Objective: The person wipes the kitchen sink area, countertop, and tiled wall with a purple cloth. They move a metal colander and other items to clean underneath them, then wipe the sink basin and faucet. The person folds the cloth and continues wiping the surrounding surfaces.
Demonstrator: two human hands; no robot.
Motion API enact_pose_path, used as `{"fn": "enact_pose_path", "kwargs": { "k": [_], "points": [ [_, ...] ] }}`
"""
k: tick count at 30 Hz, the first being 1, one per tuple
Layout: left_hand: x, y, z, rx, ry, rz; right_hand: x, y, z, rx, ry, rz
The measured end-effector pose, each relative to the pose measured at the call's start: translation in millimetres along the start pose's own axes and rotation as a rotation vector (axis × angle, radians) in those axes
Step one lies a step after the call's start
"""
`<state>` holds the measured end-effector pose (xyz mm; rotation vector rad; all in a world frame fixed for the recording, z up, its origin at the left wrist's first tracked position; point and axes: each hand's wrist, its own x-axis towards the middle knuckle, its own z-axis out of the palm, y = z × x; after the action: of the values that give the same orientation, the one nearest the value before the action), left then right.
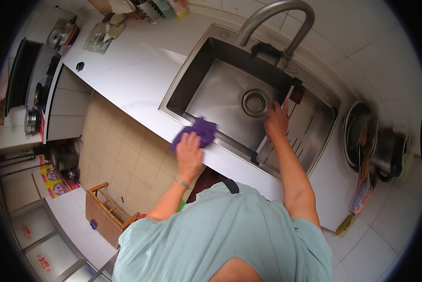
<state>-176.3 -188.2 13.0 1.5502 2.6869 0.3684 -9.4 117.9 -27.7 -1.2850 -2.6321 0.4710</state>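
Note:
My left hand [190, 155] lies palm down on a crumpled purple cloth [206, 131], pressing it over the front rim of the stainless-steel sink [214, 88] and the counter edge. A bracelet circles that wrist. To the right, my right hand [278, 121] reaches over the sink with its fingers apart and no object visible in it. Its fingertips are at the left edge of a slotted metal drain tray [308, 123], beside the round drain strainer [255, 103]; whether they press on that edge is hard to tell.
A curved faucet [299, 21] rises behind the basin, beside a dark scrubber [266, 49]. Nested bowls and pans [360, 134] stand right of the sink. The white counter [137, 77] runs left, with a small black object [80, 66]. A wooden stool [107, 208] lies on the left.

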Motion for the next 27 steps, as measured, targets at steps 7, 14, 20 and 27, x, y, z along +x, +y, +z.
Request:
{"fn": "enact_pose_path", "kwargs": {
  "k": [7,14,20,27],
  "points": [
    [39.1,-123.6,17.4,0.171,0.149,-0.287,0.9,-6.6,-1.6,-0.033,0.007,-0.030],
    [103.6,-193.4,6.6,0.142,0.101,-0.412,-1.0,-3.4,2.8,-0.034,0.047,-0.050],
    [91.6,-188.5,21.0,0.106,0.202,-0.383,0.8,-0.7,5.8,-0.053,0.071,-0.058],
    [30.5,-93.1,10.2,-0.097,0.239,-0.196,0.2,6.6,13.8,-0.091,0.062,-0.064]
  ]
}}
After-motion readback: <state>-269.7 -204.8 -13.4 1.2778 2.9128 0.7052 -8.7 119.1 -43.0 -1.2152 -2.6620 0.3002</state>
